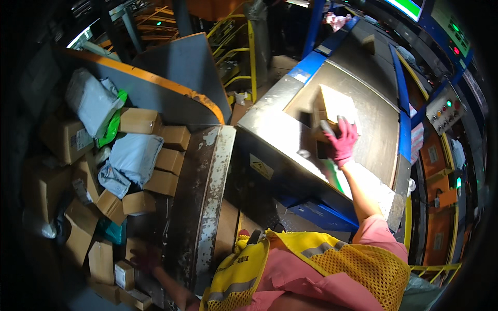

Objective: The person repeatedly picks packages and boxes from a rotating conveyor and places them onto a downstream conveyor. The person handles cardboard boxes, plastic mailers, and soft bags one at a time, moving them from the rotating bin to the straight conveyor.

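Note:
My right hand (343,142), in a pink and grey work glove, touches the near side of a brightly lit cardboard box (336,103) on the conveyor belt (375,136); whether its fingers grip the box cannot be told. My left hand (146,258), also in a dark pink glove, is in shadow at lower left, against a small cardboard box (135,248). Around it lie several cardboard boxes (100,260) and plastic mailing bags, among them a white bag (136,155), a green bag (113,128) and a teal bag (111,230).
A worn metal ledge (212,194) runs between the parcel pile and the conveyor. Behind the pile stands a grey panel with an orange edge (155,79). A yellow railing (252,58) rises beyond. At right are a control box (445,110) and orange panels (433,194).

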`<move>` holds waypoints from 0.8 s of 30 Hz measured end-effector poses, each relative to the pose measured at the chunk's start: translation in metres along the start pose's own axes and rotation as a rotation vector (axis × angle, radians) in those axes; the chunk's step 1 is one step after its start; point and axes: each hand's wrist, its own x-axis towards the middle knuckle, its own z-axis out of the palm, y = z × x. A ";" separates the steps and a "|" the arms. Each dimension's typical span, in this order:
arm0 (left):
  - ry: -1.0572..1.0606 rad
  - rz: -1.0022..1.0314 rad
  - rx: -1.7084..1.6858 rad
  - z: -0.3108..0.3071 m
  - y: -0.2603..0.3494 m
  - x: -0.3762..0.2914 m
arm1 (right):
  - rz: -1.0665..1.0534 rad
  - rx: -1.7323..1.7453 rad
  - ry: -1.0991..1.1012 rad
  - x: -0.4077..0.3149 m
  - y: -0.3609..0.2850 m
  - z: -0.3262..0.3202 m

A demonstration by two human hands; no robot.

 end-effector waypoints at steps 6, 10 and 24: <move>-0.002 0.101 -0.701 -0.015 0.008 -0.020 | 0.293 -0.155 -0.493 -0.014 0.048 0.019; -0.955 -0.224 -2.374 -0.083 0.068 -0.065 | -0.011 0.043 -0.377 0.005 -0.054 0.017; -0.587 0.815 -1.236 -0.135 0.190 -0.042 | 0.619 1.960 -0.977 0.011 -0.212 -0.012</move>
